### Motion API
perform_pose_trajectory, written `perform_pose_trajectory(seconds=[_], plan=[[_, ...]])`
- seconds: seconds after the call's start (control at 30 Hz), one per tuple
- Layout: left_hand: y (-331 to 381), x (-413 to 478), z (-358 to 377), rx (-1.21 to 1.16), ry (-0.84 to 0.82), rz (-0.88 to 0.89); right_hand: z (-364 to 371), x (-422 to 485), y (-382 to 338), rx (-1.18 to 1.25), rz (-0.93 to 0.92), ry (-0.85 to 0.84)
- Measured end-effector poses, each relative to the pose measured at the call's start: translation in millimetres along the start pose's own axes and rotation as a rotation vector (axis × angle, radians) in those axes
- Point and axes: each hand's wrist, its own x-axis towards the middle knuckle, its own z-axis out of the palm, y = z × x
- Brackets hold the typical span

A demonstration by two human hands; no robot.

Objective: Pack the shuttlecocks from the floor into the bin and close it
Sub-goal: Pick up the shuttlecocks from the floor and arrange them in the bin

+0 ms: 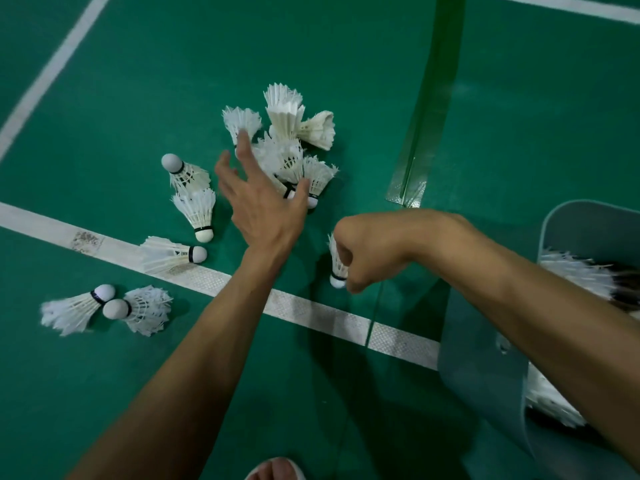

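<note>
White feathered shuttlecocks with rounded white bases (287,147), piled in a loose heap on the green court floor (138,81) just beyond the white painted boundary line (311,311). Five stray shuttlecocks (195,209) lie apart towards the floor's left edge, one on the line and two on its near side. Left hand (266,209), fingers straight and spread, reaches over the heap with its fingertips at the feathers and nothing clasped. Right hand (370,254), fingers curled round one held shuttlecock (337,268) with its base downward, lies just beyond the line, between the heap and the pale grey-blue plastic bin (485,375) at the floor's right edge. The bin stands open and holds a mass of shuttlecocks; its lid cannot be told apart from its wall. A darker green tape strip (440,81) runs away across the floor beyond the bin.

Likely faults:
- A broad grab at the tangled heap may bend feathers, or lift several nested pieces of which some drop and roll.
- The right forearm crosses the bin's rim, so a hurried swing may knock the bin or miss its mouth.
- The strays at the left are easily overlooked before closing.
- Feathers standing proud of the fill could be caught under the lid
</note>
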Motion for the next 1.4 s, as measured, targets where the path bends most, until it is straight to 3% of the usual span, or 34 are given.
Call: perform_pose_trajectory(seconds=[0.13,0.43,0.6,0.8,1.07,1.27,1.4], plan=[[10,11,10,0.135,-0.207,0.143,1,-18,4,0.064,0.03,0.105],[21,-15,5,-0.11,-0.094,0.01,-8,-58,45,0.232,0.047,0.422],[34,-34,-25,-0.208,-0.073,-0.081,-8,-84,58,0.562,-0.01,0.642],[104,-69,-94,-0.395,-0.05,-0.017,12,-133,60,0.96,-0.088,1.015],[196,-146,-102,-0.609,-0.195,0.038,66,-227,93,1.344,0.152,1.397],[226,-193,-67,-0.736,-0.312,-0.06,128,-246,139,1.705,0.492,1.434],[238,-206,-52,-0.737,-0.343,-0.068,160,-239,154,1.834,0.618,1.07]])
